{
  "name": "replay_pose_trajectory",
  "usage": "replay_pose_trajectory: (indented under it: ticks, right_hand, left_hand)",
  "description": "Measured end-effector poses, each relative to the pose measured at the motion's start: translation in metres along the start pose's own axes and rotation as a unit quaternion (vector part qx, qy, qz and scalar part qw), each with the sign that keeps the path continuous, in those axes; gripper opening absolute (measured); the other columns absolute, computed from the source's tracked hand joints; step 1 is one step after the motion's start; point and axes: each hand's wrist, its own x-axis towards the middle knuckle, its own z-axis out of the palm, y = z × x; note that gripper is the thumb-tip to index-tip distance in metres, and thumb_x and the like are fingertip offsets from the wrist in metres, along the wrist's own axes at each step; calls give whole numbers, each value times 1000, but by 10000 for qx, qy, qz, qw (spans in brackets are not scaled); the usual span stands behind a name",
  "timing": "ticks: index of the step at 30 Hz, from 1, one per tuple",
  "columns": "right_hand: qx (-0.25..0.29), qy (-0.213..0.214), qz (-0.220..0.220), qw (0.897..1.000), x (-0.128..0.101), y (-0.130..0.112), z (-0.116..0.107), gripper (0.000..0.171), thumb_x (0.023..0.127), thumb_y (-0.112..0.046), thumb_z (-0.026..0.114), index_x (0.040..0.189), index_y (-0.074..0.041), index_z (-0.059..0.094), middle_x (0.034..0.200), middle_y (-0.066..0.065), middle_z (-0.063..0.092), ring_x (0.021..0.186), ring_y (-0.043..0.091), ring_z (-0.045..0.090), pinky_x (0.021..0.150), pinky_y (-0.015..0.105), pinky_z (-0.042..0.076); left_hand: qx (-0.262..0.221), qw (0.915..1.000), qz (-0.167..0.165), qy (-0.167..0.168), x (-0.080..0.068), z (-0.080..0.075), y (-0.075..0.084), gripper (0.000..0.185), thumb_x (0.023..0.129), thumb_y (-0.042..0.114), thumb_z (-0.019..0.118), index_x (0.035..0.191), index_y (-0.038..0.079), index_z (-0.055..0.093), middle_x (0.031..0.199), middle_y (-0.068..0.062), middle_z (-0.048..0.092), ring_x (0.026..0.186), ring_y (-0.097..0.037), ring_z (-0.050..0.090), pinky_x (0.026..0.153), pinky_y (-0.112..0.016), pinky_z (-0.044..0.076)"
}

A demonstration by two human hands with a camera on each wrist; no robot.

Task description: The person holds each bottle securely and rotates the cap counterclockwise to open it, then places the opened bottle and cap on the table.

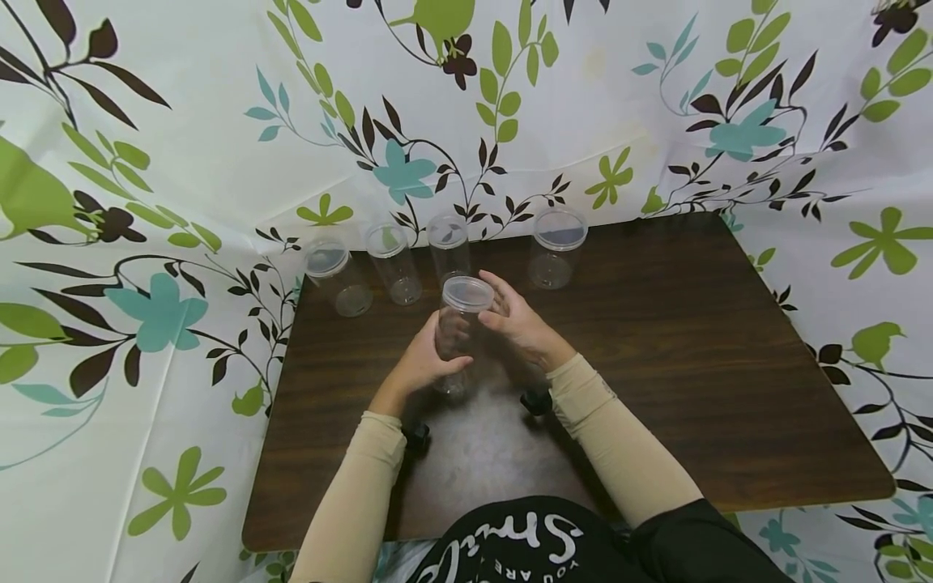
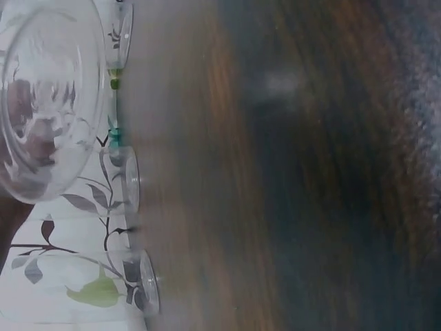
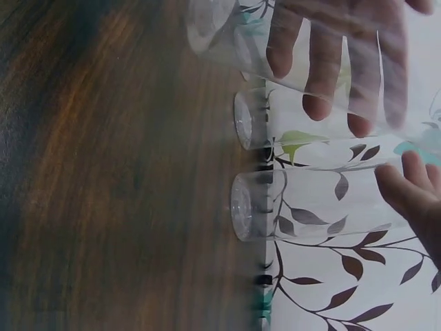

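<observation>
A person seated at the near edge of a dark wooden table (image 1: 656,389) holds a clear plastic jar (image 1: 459,336) above the middle of the tabletop, slightly nearer the far edge. The jar stands roughly upright, lifted off the wood, and a clear lid (image 1: 467,292) sits on its mouth. The left hand (image 1: 425,362) wraps the lower body of the jar, fingers curled round its side and thumb across the front. The right hand (image 1: 519,322) is at the top of the jar, fingers bent against the lid's rim and the upper wall; the right-wrist view shows these fingers (image 3: 324,62) spread across the clear wall, with the left thumb (image 3: 406,189) opposite. Whether the lid is fully seated cannot be told. Along the far edge stands a row of four more clear jars: one near the far left corner (image 1: 337,275), a second (image 1: 394,263) and a third (image 1: 448,247) just beside it, partly behind the held jar, and a wider fourth (image 1: 557,247) set apart to the right. A floral cloth (image 1: 182,162) hangs behind and on both sides of the table. Both forearms wear beige sleeves (image 1: 619,437).
</observation>
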Motion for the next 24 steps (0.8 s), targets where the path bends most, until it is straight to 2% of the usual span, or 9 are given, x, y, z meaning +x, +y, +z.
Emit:
replay_pose_trajectory:
  ticks: [2,4,10,13,17,19,24]
  right_hand:
    - [77,78,-30,9999,-1,-1,2,137,65,-62,87,160,-1,10,162,27,21,150,38,24,119,52,23]
    - [132,136,-35,9998,-1,-2,3,138,64,-60,88,160,1,10,161,28,22,149,39,25,119,48,26]
    - [72,288,-36,9996,-1,-4,10,136,63,-58,91,158,4,16,153,32,34,140,33,40,107,29,42]
    - [-21,413,-75,9991,0,-5,11,135,62,-59,91,157,5,19,151,32,38,134,26,46,102,26,44]
    - [-218,541,-147,9982,4,-4,10,133,60,-64,88,156,3,25,145,28,44,123,17,52,99,24,46]
    - [-314,577,-199,9976,7,-3,9,132,60,-66,87,155,3,28,140,24,48,119,15,55,97,25,47]
    - [-451,482,-292,9974,15,-1,4,127,60,-62,89,152,5,33,133,14,54,111,17,58,92,26,49]
  left_hand:
    - [127,9999,0,76,0,-2,0,80,81,-7,80,146,-9,33,133,-34,55,119,-44,59,100,-47,50]
    - [192,9998,-12,110,1,-3,0,80,80,-7,80,145,-9,34,133,-32,56,118,-43,59,100,-47,51]
    - [524,9984,-23,223,4,-2,1,80,79,-4,82,144,-7,36,130,-28,59,116,-39,62,95,-42,54]
    - [826,9961,63,312,6,0,2,81,78,-1,84,144,-7,38,127,-27,61,114,-38,63,94,-42,54]
    - [1039,9937,183,390,9,2,2,81,77,-1,85,143,-7,38,126,-28,62,114,-40,63,96,-49,52]
    - [1198,9917,230,397,12,1,-2,82,77,1,85,143,-6,38,126,-26,62,114,-38,63,97,-48,51]
    - [1193,9924,216,227,20,-2,-28,87,77,7,87,148,3,36,127,-19,63,115,-31,64,96,-43,52]
